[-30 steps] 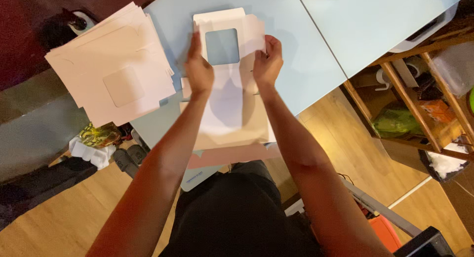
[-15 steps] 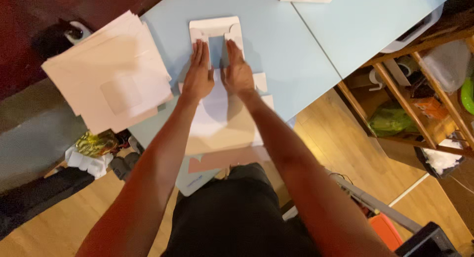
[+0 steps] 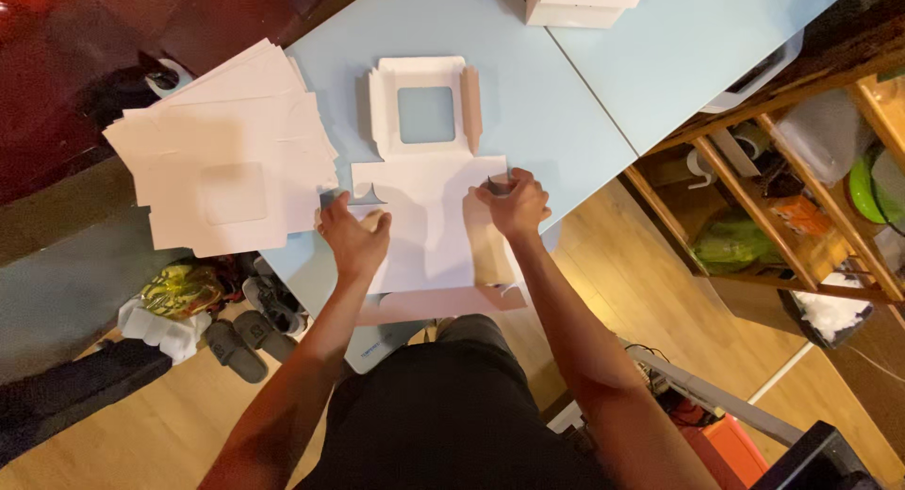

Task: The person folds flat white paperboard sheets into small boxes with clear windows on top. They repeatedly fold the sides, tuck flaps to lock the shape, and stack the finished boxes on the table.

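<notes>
A flat white cardboard box blank [image 3: 429, 221] lies on the light blue table [image 3: 556, 104], its lid panel with a square window [image 3: 426, 115] pointing away from me. My left hand [image 3: 353, 236] grips the blank's left side flap, fingers curled on its edge. At the right side flap, my right hand [image 3: 514, 203] pinches and folds the flap upward. The lid's small side flaps stand partly raised.
A fanned stack of flat white box blanks [image 3: 222, 165] lies at the table's left. A white box [image 3: 580, 0] sits at the far edge. A wooden shelf [image 3: 801, 198] with bags and containers stands to the right. Slippers [image 3: 250, 330] and bags lie on the wooden floor.
The hands held the window panel up, then pressed it flat on the table. Now they have moved apart to the two side flaps of the middle panel.
</notes>
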Available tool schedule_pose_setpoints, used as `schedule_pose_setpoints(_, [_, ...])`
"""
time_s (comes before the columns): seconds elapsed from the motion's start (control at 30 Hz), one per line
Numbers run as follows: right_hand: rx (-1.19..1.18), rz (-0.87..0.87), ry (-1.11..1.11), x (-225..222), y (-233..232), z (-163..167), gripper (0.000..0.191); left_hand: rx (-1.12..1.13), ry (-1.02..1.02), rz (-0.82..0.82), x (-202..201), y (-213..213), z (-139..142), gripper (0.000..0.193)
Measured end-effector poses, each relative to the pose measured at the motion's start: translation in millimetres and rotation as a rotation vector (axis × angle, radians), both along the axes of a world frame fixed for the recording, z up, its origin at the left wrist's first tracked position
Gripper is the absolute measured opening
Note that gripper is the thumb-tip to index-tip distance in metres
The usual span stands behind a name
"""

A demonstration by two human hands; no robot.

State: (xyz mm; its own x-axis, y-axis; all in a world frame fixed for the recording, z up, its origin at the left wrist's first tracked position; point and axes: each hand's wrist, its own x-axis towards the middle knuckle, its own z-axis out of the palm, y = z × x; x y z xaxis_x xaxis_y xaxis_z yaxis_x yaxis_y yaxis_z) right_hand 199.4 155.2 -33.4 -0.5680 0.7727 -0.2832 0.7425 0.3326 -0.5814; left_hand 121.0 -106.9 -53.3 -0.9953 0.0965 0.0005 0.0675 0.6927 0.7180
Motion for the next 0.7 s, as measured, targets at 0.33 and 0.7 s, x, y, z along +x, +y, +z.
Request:
schedule_pose_setpoints(0.33, [0.412,-0.054,0.317,5.1,-22.1,-10.8,0.035,-0.059,-0.170,0.255,-34.1,48.8,-2.6,0.053])
schedule_pose_setpoints(0.7, [0.598,0.434,0.416,22.2,-51.2,-25.2,0.047,-0.088,0.449,-0.298,15.7,79.3,4.1,0.049])
